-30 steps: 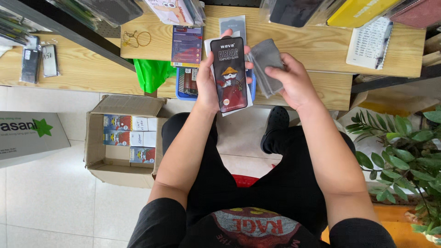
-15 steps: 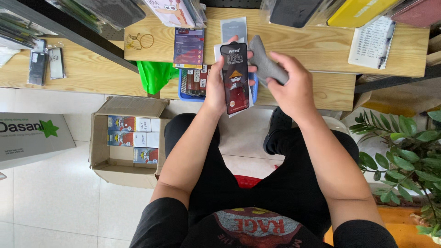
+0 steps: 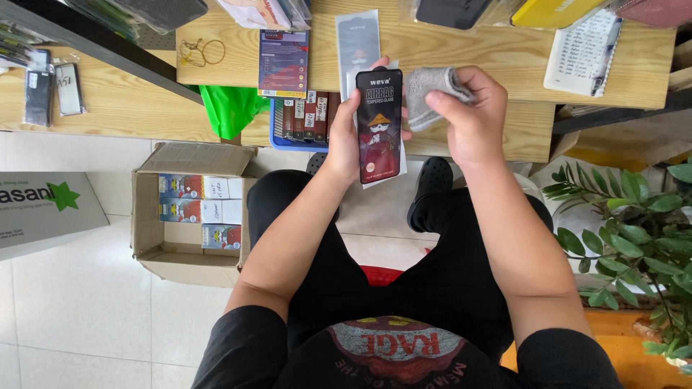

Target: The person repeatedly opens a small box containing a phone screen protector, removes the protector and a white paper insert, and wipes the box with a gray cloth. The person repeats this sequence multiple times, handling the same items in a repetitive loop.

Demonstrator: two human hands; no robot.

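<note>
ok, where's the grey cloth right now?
Head view, upper centre-right: the crumpled grey cloth is pinched in the right hand, just right of the black printed flat package held upright by the left hand.

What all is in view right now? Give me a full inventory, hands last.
flat black packet: one, black with a red figure, held upright over the lap
grey cloth: one, grey, bunched beside the packet
wooden shelves: two levels, light wood, ahead
purple card: one, on the upper shelf
blue tray: one, holding dark packets, lower shelf
cardboard box: one, brown, open, on the floor, small boxes inside
plant: one, green, far right
left hand: grip on the packet
right hand: grip on the cloth
</note>
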